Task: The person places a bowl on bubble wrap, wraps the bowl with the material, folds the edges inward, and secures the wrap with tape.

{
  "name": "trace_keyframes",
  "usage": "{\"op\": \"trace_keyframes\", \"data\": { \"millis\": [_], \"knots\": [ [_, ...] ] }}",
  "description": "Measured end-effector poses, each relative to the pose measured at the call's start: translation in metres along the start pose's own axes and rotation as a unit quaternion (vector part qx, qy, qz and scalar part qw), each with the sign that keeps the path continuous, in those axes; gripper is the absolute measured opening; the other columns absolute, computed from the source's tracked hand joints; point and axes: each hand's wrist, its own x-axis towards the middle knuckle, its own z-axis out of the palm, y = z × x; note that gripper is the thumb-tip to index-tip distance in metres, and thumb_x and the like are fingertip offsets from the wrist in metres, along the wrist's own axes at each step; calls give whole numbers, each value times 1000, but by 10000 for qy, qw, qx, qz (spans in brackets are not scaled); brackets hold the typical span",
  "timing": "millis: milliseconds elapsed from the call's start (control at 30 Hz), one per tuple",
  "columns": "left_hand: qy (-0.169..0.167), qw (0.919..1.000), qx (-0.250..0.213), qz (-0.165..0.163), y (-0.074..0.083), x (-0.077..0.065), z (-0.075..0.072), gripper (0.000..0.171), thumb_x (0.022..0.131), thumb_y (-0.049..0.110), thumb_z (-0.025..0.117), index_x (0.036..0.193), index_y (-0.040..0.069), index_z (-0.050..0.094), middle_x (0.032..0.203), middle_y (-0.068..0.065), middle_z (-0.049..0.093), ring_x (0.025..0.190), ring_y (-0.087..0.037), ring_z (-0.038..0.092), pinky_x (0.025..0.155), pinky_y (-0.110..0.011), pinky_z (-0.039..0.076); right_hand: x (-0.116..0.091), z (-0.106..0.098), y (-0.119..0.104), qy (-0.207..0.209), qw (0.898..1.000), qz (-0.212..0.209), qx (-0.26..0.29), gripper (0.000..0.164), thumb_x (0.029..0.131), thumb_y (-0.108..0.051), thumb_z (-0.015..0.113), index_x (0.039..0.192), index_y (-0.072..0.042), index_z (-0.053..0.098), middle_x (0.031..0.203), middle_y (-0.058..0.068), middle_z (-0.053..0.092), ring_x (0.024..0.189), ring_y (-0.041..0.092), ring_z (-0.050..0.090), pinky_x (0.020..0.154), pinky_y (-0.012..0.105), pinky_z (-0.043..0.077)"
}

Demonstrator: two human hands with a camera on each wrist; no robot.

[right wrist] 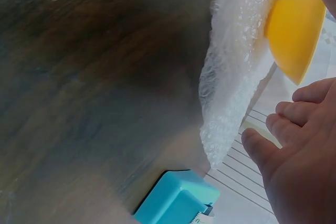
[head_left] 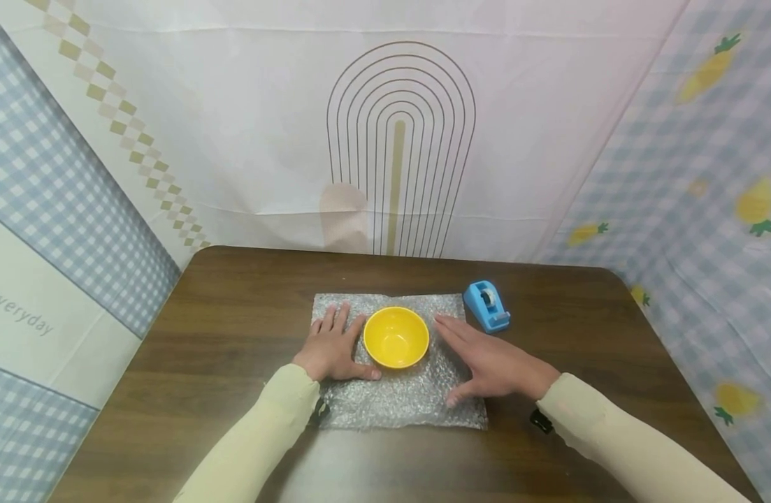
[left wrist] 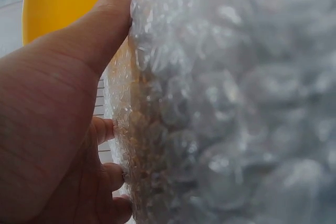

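Observation:
A yellow bowl [head_left: 395, 338] stands upright, its hollow facing up, on a sheet of bubble wrap [head_left: 398, 405]. Left of the bowl, my left hand [head_left: 337, 347] rests on the wrap with fingers spread and the thumb near the bowl's front. In the left wrist view, the thumb and fingertips touch the bubble wrap [left wrist: 220, 108], with the bowl [left wrist: 60, 3] beyond. My right hand [head_left: 492, 360] is over the wrap's right side, fingers extended toward the bowl. The right wrist view shows a gap between these fingers and the bowl [right wrist: 294, 35].
A blue tape dispenser [head_left: 487, 306] stands at the wrap's upper right corner, close to my right hand. Everything lies on a dark brown wooden table [head_left: 234, 405]. Patterned cloth [head_left: 234, 105] hangs behind the table and along its sides.

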Motion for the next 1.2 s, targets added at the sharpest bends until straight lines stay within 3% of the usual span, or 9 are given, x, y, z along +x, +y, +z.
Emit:
{"op": "trace_keyframes", "data": {
  "millis": [1200],
  "knots": [
    [-26,10000,2,2,-1,-1,0,116,78,72,78,167,21,23,177,-17,4,164,-43,2,131,-63,12,-27,20,-1,-635,9979,-35,-81,130,71,-82,72,168,-16,16,178,4,8,164,29,17,126,54,33]
  ]
}}
